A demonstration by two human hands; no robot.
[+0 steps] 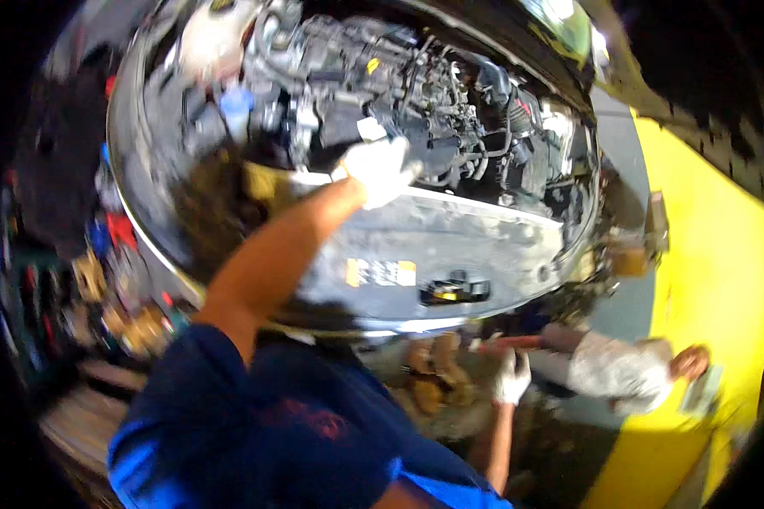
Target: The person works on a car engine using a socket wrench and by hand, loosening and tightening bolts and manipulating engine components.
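In the head view, the left hand, in a white glove, reaches over the pale rear edge of the front panel of a car's engine bay. Its fingers look loosely extended toward the right, but blur hides whether they touch or grip anything. A small white tag lies just beyond it. The engine fills the bay past the hand, at the top of the view. The right hand, also gloved, is low and well apart from the bay; its fingers seem partly curled, and I cannot tell what, if anything, they hold.

For a reach like this, it would be wise to steady the wrist over the panel edge, feel for a firm part before pulling, and keep the glove clear of the hoses.

The panel carries an orange-and-white label and a dark latch, and stands between body and engine. A blue cap and a whitish tank crowd the bay's left side. A co-worker is beyond the right hand, near a yellow surface.
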